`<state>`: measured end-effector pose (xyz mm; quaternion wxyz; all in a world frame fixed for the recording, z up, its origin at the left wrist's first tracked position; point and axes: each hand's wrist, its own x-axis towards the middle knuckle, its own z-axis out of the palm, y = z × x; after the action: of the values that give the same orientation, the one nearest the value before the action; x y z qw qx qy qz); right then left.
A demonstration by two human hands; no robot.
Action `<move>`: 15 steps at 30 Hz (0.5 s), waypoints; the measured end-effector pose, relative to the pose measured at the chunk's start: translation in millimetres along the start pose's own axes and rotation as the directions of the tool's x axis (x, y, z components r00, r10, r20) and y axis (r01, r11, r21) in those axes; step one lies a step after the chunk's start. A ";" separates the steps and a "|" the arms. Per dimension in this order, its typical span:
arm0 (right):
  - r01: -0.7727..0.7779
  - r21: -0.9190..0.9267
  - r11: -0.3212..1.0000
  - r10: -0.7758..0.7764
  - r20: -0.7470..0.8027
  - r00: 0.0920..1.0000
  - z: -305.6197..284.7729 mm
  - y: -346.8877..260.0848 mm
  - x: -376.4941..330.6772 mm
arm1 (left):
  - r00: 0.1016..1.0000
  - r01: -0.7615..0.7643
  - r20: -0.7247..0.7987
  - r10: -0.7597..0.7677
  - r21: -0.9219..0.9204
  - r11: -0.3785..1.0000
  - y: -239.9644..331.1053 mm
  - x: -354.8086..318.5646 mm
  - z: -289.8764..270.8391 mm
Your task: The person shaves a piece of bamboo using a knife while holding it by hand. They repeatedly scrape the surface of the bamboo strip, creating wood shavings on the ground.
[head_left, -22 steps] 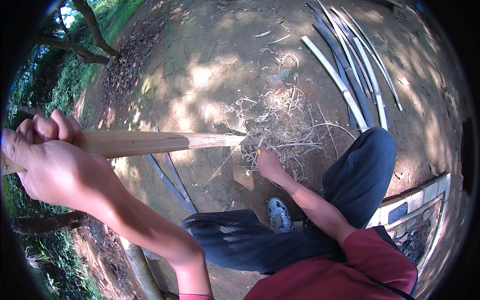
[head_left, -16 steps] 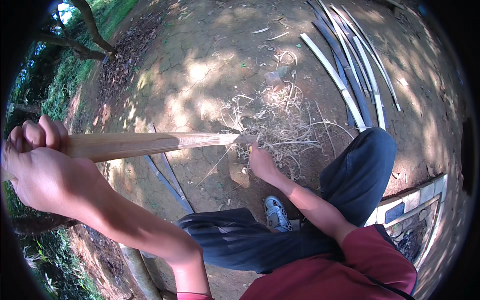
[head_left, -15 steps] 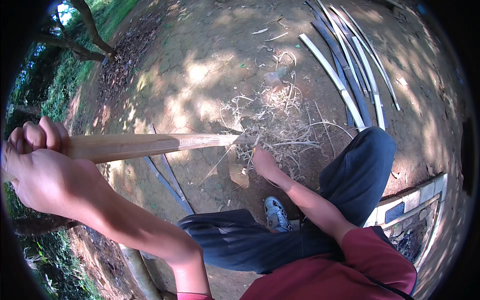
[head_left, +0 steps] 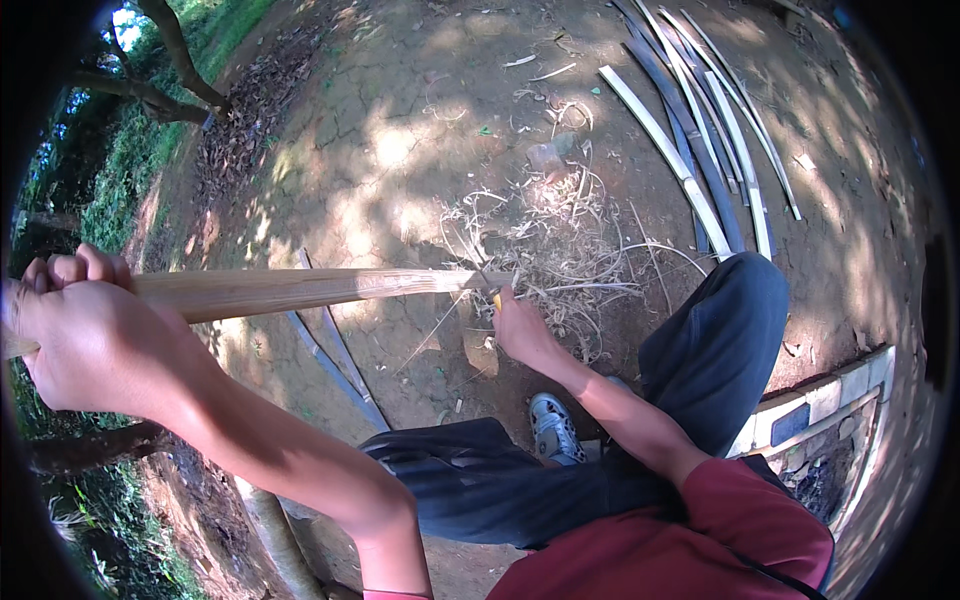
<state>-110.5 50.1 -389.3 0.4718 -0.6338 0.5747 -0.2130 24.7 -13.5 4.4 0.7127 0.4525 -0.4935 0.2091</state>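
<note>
Nearest is the maroon shirt (head_left: 660, 560), with the dark trousers (head_left: 520, 485) beyond it, one knee raised on the right and the other leg bent across toward the left; a pale shoe (head_left: 557, 430) rests on the ground between them. The left arm rises from the lower edge, bends at the elbow, and its forearm slants up and leftward to the left hand (head_left: 95, 335), close to the camera at the far left of the view. The back of that hand faces up, the wrist looks nearly straight, and the fingers curl over the thick near part of the stick (head_left: 300, 293). The stick lies almost level across the view from that grip, narrowing toward its far end at the right hand (head_left: 525, 330). The right arm leaves its sleeve low on the right and reaches forward and leftward, little bent. The right hand is a small fist about a yellow-handled tool (head_left: 497, 300), its dark metal part against or just beside the stick's end; which of these, I cannot tell. Beneath and past this hand, curled shavings (head_left: 580, 235) lie heaped on the bare ground (head_left: 380, 200). Two dark slats (head_left: 340, 365) lie left of the shoe, more strips (head_left: 708, 150) fan out at the upper right, and a tree (head_left: 180, 50) stands at the upper left.
</note>
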 end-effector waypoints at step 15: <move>0.045 -0.013 0.999 -0.046 -0.026 0.999 -2.2 -5.6 -5.9 | 0.998 -0.056 -0.014 0.056 -0.011 0.998 25.4 -26.0 11.0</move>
<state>-110.9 54.2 -382.0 0.4553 -0.6468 0.5676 -0.2285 -10.9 -6.2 -6.6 0.7123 0.4331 -0.5025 0.2293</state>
